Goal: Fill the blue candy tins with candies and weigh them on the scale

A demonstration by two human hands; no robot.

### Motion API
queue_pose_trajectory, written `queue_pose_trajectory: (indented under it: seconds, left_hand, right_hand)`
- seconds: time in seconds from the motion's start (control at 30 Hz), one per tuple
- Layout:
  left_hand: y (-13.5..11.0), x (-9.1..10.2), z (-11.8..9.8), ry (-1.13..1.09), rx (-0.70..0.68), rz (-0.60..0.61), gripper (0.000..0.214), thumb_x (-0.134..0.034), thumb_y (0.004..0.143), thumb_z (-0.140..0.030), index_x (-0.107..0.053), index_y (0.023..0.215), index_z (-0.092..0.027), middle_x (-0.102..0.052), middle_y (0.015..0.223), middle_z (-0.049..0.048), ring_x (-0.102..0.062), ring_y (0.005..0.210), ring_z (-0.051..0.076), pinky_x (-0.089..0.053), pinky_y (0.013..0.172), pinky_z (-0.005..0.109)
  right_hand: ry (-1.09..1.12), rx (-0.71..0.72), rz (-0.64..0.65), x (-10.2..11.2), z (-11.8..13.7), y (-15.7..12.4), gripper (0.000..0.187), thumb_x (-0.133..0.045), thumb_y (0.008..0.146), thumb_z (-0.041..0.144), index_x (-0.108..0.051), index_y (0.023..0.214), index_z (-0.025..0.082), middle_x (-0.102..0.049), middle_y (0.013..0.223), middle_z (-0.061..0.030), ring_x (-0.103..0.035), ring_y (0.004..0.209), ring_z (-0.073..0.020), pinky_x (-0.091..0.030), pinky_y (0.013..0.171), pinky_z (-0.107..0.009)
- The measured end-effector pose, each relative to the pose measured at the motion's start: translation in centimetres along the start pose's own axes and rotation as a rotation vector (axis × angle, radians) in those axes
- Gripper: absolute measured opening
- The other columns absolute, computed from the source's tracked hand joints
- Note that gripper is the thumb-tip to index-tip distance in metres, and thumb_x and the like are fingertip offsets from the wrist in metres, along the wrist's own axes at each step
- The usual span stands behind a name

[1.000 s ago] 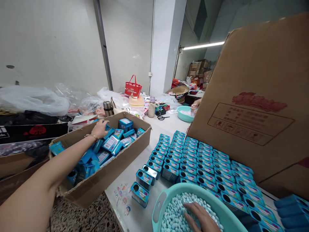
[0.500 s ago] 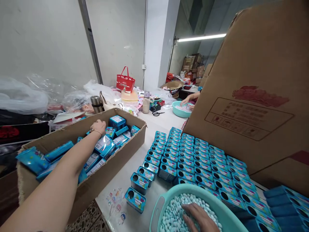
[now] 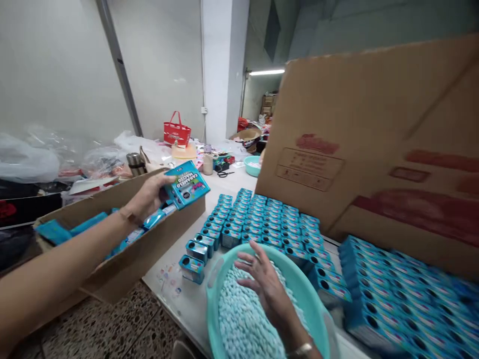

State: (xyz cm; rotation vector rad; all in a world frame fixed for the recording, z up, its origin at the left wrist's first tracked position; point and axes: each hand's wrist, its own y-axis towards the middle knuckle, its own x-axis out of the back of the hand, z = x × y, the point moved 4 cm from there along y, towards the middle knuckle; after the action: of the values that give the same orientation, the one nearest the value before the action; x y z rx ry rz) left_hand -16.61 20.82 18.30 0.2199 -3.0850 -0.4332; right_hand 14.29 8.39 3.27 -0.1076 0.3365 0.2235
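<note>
My left hand [image 3: 149,195] is closed on a blue tin box [image 3: 186,183] with a printed label, held above the right end of a brown cardboard box [image 3: 123,264] full of similar blue tins. My right hand [image 3: 266,285] hovers over a teal basin [image 3: 305,294] filled with small pale blue candies [image 3: 239,319], fingers spread and holding nothing. Between the two, rows of open blue tins [image 3: 258,219] stand upright on the white table [image 3: 190,299].
A large cardboard sheet [image 3: 359,149] leans at the right behind the tins. More blue tins [image 3: 404,294] are stacked at lower right. A steel flask [image 3: 133,162], red bag [image 3: 176,133], plastic bags and another teal bowl [image 3: 252,164] lie farther back. Speckled floor shows at lower left.
My left hand has lifted a blue tin out of the cardboard box. My right hand has risen off the candies and spread its fingers. The view has swung right.
</note>
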Motion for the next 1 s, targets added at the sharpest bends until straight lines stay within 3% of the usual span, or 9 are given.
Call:
queue_pose_trajectory:
  seconds: [0.1, 0.2, 0.33, 0.47, 0.6, 0.7, 0.77, 0.9, 1.0]
  left_hand:
    - [-8.5, -9.2, 1.5, -0.199, 0.068, 0.152, 0.061, -0.067, 0.078, -0.037, -0.052, 0.134, -0.019, -0.067, 0.121, 0.0084, -0.068, 0.099, 0.024, -0.058, 0.080, 0.033]
    - [-16.0, -14.8, 3.8, -0.216, 0.034, 0.258, 0.073, -0.072, 0.074, -0.033, -0.045, 0.141, -0.027, -0.059, 0.134, 0.0070, -0.063, 0.114, 0.028, -0.055, 0.090, 0.034]
    - [-20.8, -16.6, 4.8, 0.190, -0.167, 0.429, 0.099, -0.076, 0.070, -0.031, -0.021, 0.152, -0.032, -0.043, 0.149, 0.0095, -0.040, 0.138, 0.034, -0.037, 0.113, 0.048]
    - [-22.3, -17.8, 3.9, 0.573, -0.448, 0.735, 0.103, -0.075, 0.070, -0.026, -0.014, 0.154, -0.033, -0.023, 0.160, 0.0068, -0.022, 0.146, 0.034, -0.019, 0.121, 0.052]
    - [-23.0, -17.9, 5.7, 0.533, -0.308, 0.919, 0.091, -0.077, 0.069, -0.032, -0.032, 0.148, -0.031, -0.043, 0.150, 0.0083, -0.042, 0.137, 0.032, -0.033, 0.116, 0.047]
    - [-22.8, -15.1, 7.8, 0.374, -0.055, 0.692, 0.082, -0.082, 0.063, -0.033, -0.048, 0.137, -0.029, -0.056, 0.137, 0.0081, -0.053, 0.126, 0.033, -0.043, 0.109, 0.045]
    - [-22.2, -12.2, 9.1, 0.177, 0.133, 0.417, 0.074, -0.083, 0.060, -0.034, -0.055, 0.128, -0.026, -0.066, 0.123, 0.0081, -0.064, 0.110, 0.032, -0.052, 0.097, 0.043]
    - [-21.4, -8.0, 11.7, -0.319, 0.418, -0.206, 0.051, -0.078, 0.058, -0.039, -0.065, 0.105, -0.025, -0.074, 0.089, 0.0004, -0.071, 0.075, 0.025, -0.061, 0.069, 0.036]
    - [-21.1, -8.1, 13.5, -0.467, 0.457, -0.402, 0.035, -0.071, 0.065, -0.038, -0.065, 0.097, -0.028, -0.074, 0.081, -0.0050, -0.070, 0.074, 0.020, -0.060, 0.070, 0.032]
  right_hand:
    - [0.231, 0.098, 0.079, -2.3, 0.8, -1.9, 0.093, -0.056, 0.078, 0.071, -0.015, 0.151, 0.032, -0.043, 0.147, -0.0162, -0.052, 0.127, -0.0321, -0.053, 0.088, -0.048]
    - [0.185, 0.177, -0.009, -1.4, 1.0, -4.5, 0.077, -0.057, 0.084, 0.061, -0.025, 0.148, 0.032, -0.047, 0.145, -0.0102, -0.051, 0.128, -0.0302, -0.053, 0.092, -0.050]
    - [-0.352, 0.404, -0.197, 2.6, 1.6, -9.1, 0.084, -0.068, 0.082, 0.045, -0.020, 0.150, 0.033, -0.043, 0.147, -0.0080, -0.045, 0.131, -0.0303, -0.039, 0.108, -0.055]
    - [-1.030, 0.633, -0.069, 3.9, 1.7, -11.8, 0.091, -0.068, 0.079, 0.025, -0.015, 0.153, 0.027, -0.040, 0.145, -0.0140, -0.037, 0.133, -0.0341, -0.031, 0.111, -0.058]
    - [-1.095, 0.618, 0.074, 4.6, 0.7, -11.5, 0.097, -0.070, 0.079, 0.031, -0.009, 0.154, 0.023, -0.037, 0.147, -0.0170, -0.038, 0.133, -0.0338, -0.034, 0.110, -0.056]
    - [-0.992, 0.459, 0.091, 6.0, -0.2, -10.5, 0.106, -0.077, 0.073, 0.046, -0.010, 0.152, 0.024, -0.036, 0.148, -0.0171, -0.045, 0.129, -0.0305, -0.041, 0.106, -0.049]
    - [-1.103, 0.412, 0.150, 6.1, -1.0, -9.7, 0.089, -0.074, 0.076, 0.046, -0.026, 0.147, 0.022, -0.038, 0.147, -0.0176, -0.046, 0.128, -0.0306, -0.042, 0.104, -0.049]
    - [-1.539, 0.661, 0.661, 2.1, -4.3, -7.9, 0.026, -0.053, 0.091, 0.031, -0.059, 0.114, 0.021, -0.050, 0.140, -0.0127, -0.038, 0.134, -0.0295, -0.031, 0.110, -0.056]
    - [-1.670, 0.822, 0.930, -0.5, -7.5, -6.2, 0.024, -0.048, 0.092, 0.028, -0.060, 0.108, 0.017, -0.058, 0.129, -0.0145, -0.036, 0.134, -0.0285, -0.031, 0.109, -0.056]
